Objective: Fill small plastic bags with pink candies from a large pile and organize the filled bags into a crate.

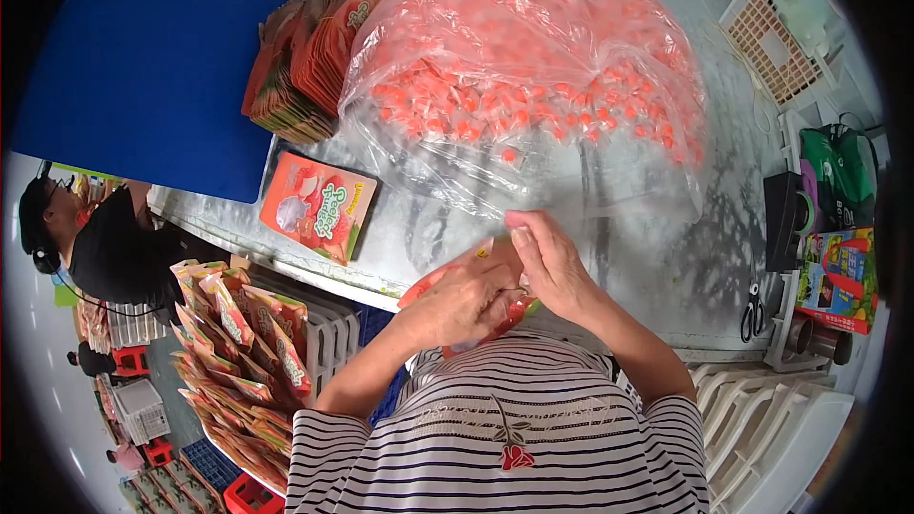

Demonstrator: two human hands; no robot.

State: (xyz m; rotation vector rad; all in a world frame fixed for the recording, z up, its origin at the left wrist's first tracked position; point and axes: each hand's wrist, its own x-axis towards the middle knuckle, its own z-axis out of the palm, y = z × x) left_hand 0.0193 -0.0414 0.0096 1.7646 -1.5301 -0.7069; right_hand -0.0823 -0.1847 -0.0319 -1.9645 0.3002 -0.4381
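Gripping orange pouch (428, 284) | left hand (465, 293): curled | right hand (552, 265): just beside, partly extended, hold unclear

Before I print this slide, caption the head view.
Bare hands at a red-orange pouch, near a big clear plastic bag of small orange pieces.

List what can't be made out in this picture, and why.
In the head view:
- How full the pouch is: the left hand covers its middle.
- Where the right hand grips: its own back hides the underside.
- Exact count in the clear bag: crinkled plastic, overlapping pieces.
- Blue panel: top cut off by the edge.
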